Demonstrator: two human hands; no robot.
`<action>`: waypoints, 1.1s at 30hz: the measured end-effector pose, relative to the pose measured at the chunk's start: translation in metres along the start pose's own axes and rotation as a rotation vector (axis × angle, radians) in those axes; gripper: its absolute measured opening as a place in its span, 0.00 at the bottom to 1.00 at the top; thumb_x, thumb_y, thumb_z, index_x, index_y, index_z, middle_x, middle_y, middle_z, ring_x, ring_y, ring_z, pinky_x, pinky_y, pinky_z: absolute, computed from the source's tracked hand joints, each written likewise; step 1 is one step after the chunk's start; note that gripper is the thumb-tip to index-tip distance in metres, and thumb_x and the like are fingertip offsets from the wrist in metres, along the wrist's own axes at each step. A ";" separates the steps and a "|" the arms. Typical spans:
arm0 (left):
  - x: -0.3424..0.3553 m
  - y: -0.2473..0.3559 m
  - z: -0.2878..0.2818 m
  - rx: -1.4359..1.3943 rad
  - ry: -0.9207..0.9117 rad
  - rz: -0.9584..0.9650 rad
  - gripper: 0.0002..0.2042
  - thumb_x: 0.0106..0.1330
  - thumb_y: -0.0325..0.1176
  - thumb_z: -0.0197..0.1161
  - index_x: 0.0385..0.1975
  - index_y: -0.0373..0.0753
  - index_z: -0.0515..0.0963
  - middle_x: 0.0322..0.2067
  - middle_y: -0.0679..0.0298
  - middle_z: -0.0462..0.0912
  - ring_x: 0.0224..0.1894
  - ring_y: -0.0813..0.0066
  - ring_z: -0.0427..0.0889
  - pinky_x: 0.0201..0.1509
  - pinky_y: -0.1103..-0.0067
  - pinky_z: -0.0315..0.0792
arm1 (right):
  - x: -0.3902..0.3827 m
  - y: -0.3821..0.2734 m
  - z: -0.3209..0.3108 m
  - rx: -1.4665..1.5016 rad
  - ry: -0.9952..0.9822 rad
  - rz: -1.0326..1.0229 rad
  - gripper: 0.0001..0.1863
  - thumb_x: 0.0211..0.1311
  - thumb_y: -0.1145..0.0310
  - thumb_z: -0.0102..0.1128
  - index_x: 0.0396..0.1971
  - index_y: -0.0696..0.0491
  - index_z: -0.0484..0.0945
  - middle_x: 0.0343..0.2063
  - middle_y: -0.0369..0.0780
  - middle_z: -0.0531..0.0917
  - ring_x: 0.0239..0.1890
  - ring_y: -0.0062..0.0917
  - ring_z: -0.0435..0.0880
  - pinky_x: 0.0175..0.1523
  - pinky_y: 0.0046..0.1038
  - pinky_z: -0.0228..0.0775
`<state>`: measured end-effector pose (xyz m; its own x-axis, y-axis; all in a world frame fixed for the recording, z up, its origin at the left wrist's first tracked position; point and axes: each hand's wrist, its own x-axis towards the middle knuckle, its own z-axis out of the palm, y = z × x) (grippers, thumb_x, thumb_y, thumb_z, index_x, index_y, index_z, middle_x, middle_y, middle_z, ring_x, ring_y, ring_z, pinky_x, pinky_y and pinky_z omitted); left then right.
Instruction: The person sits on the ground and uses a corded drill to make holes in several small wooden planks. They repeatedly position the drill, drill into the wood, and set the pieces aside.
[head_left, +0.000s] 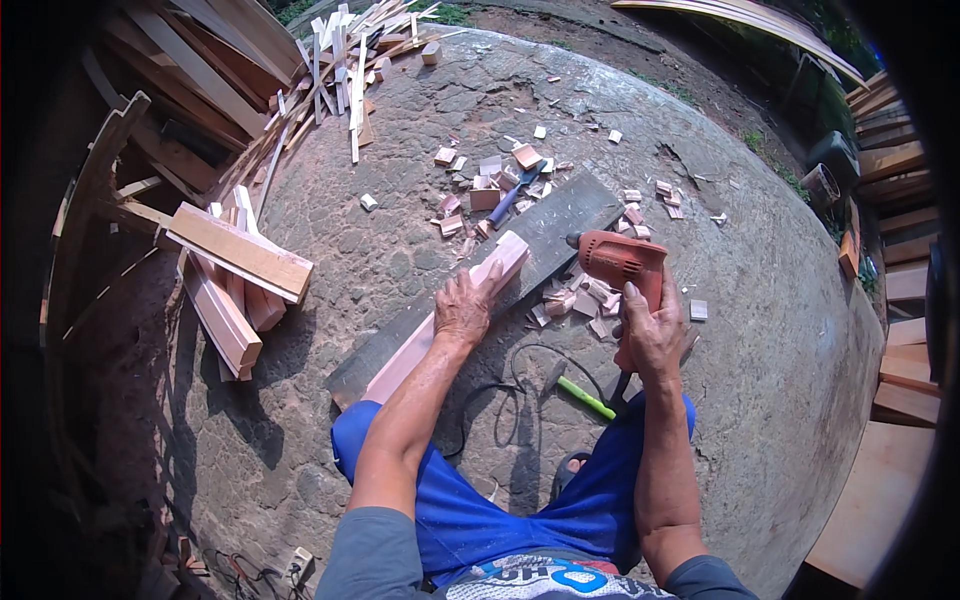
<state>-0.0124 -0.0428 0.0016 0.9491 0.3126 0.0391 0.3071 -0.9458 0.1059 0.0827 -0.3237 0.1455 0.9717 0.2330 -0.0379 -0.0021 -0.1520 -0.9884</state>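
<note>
The person wears bright blue cloth trousers that cover both legs down past the knees, and a dark sandal shows on one foot between the legs. The upper body is dressed in a grey short-sleeved shirt with a blue, white and red printed patch across the chest at the lower edge of the view. Both forearms are bare from the sleeve hems down, and the hands wear no gloves.
</note>
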 end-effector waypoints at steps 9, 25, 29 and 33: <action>0.041 -0.072 -0.017 -0.444 -0.245 0.213 0.41 0.71 0.48 0.73 0.82 0.67 0.58 0.69 0.49 0.71 0.71 0.46 0.74 0.75 0.57 0.70 | -0.004 -0.003 0.003 0.025 -0.005 -0.067 0.34 0.78 0.65 0.64 0.79 0.53 0.64 0.35 0.34 0.87 0.25 0.12 0.80 0.28 0.21 0.72; 0.066 -0.061 0.017 -0.223 -0.357 -0.139 0.42 0.73 0.66 0.54 0.85 0.62 0.52 0.69 0.43 0.73 0.69 0.37 0.75 0.72 0.45 0.70 | -0.012 -0.011 0.000 0.092 0.010 0.002 0.37 0.78 0.66 0.65 0.81 0.54 0.60 0.34 0.34 0.86 0.25 0.13 0.80 0.28 0.21 0.74; 0.057 -0.049 0.007 -0.142 -0.356 -0.138 0.61 0.55 0.80 0.66 0.86 0.59 0.49 0.73 0.45 0.67 0.72 0.38 0.71 0.71 0.42 0.67 | -0.008 -0.007 0.009 0.063 -0.033 -0.024 0.37 0.78 0.65 0.65 0.81 0.54 0.61 0.33 0.33 0.85 0.24 0.13 0.80 0.27 0.21 0.74; 0.053 -0.050 0.006 -0.114 -0.378 -0.090 0.68 0.40 0.78 0.78 0.84 0.59 0.53 0.73 0.46 0.66 0.73 0.39 0.69 0.71 0.43 0.67 | -0.007 -0.003 0.019 0.074 -0.116 -0.018 0.37 0.78 0.65 0.65 0.80 0.54 0.61 0.33 0.34 0.85 0.24 0.14 0.80 0.26 0.22 0.75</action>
<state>0.0234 0.0203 -0.0071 0.8843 0.3190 -0.3409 0.4006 -0.8935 0.2030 0.0715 -0.3071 0.1459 0.9378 0.3455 -0.0327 -0.0067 -0.0762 -0.9971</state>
